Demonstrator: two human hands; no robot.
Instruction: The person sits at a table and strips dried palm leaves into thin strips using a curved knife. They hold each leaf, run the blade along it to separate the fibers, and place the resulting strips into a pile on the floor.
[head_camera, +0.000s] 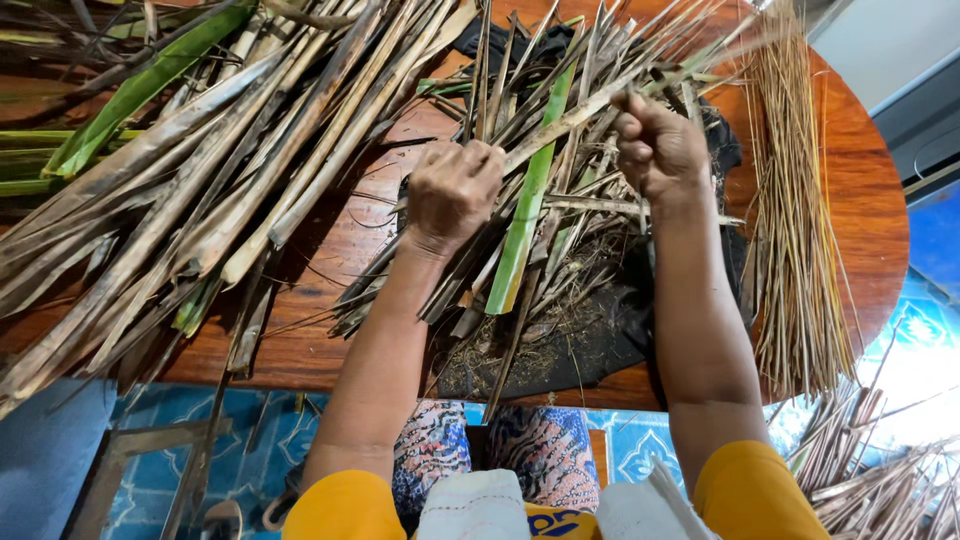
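Left hand (452, 192) closed on dry leaf strip (560, 125), right hand (655, 150) fisted on its far end. Stripped midribs (795, 220) bundled beyond right hand; large unstripped leaf pile (180, 190) beyond left hand on table (870, 200).

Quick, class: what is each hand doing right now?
Left hand: closed on a dry leaf strip.
Right hand: closed, gripping the same strip.

We're over a round, reddish-brown polished wooden table (860, 210), rim curving off to the right w/ daylight glare on it. Below the rim, nearer us, blue patterned floor tiles (290, 440). Far right, a pale grey wall panel (880, 40) and bright blue flooring (940, 240). Bottom left, a weathered wooden frame (120, 460) on the tiles.
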